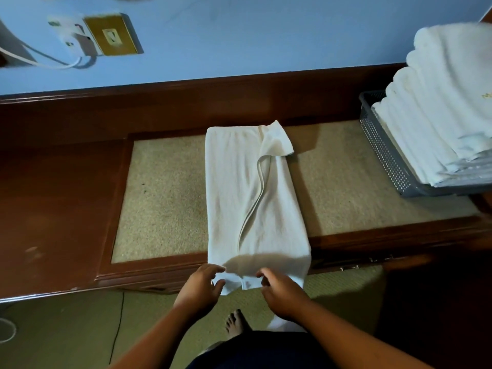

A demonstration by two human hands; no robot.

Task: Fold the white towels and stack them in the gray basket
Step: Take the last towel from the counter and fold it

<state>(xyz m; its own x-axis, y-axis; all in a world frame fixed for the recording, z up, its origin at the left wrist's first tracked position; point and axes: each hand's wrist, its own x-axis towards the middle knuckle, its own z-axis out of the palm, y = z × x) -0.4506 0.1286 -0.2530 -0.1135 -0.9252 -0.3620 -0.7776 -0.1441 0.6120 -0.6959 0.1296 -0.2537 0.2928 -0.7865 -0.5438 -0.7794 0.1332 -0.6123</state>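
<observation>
White terry towel (239, 198), folded lengthwise into a long narrow strip, lies on the beige woven panel (165, 195) set into the reddish-brown wooden table (53, 209). Its far end is close to the table's raised back edge, with the far right corner turned over. A hemmed edge winds down the middle of the strip. The near end hangs over the table's front edge. There the left hand (202, 286) has its grip closed on the towel's near left corner, thumb below and fingers above. The right hand (282, 294) pinches the hanging hem just right of centre with curled fingers. At the table's right end, well apart from this towel, stands a gray perforated plastic basket (383, 153). It holds a tall stack of folded white towels (439, 115) that rises far above its rim. Behind the table is a blue wall (239, 35) with a brass socket plate (111, 34) and a white plug (72, 30) beside it. Below the hands, a bare foot (234, 322) rests on the greenish floor (66, 328).
</observation>
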